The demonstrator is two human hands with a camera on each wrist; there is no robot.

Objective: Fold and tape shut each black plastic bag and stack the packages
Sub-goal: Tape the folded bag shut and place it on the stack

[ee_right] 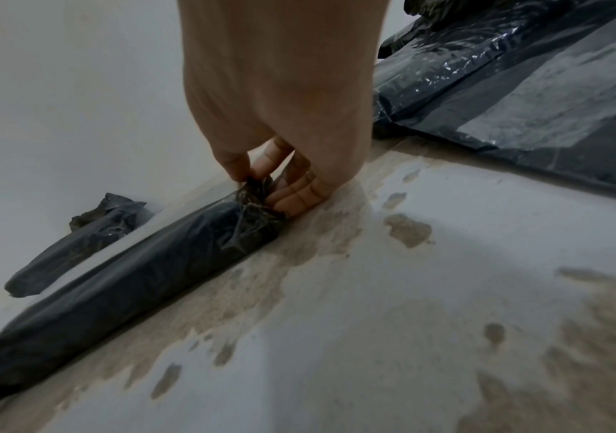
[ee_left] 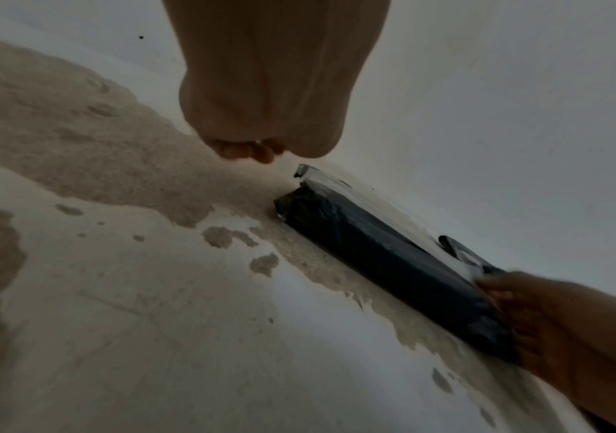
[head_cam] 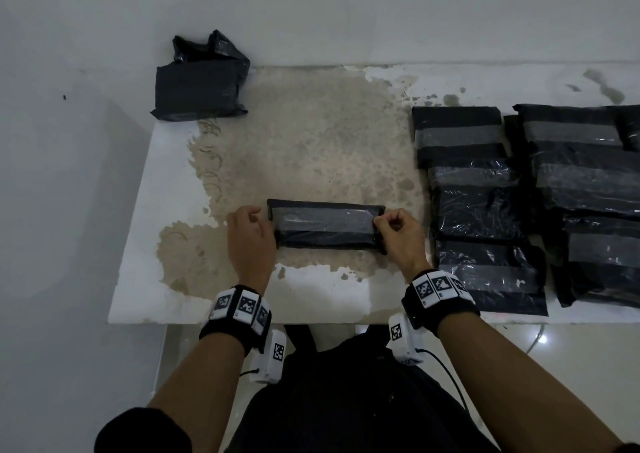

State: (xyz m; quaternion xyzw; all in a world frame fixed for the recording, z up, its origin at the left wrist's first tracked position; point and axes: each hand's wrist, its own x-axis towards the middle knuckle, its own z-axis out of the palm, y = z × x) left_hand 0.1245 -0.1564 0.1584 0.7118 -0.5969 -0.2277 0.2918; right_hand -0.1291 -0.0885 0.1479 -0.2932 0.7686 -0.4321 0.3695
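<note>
While my right hand (head_cam: 398,232) pinches the folded bag's (head_cam: 325,225) end mid-desk (head_cam: 311,300), my left hand (head_cam: 249,236) hovers curled, holding nothing; I judge the tape could wrinkle or lift if I tug.

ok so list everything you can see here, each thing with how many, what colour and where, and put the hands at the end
folded bag being taped: one, black with a clear tape strip along its top, middle of the table, between the hands
taped package: one, black, far left corner of the table, against the wall
pile of flat bags: several overlapping, exact count unclear, black with grey strips, right side of the table
table: one, white with a worn tan patch, against the wall
wrist bands: two, black with white marker tags, one on each wrist
left hand: at the bag's left end, fingers curled; contact unclear
right hand: pinches the bag's crumpled right end
</note>
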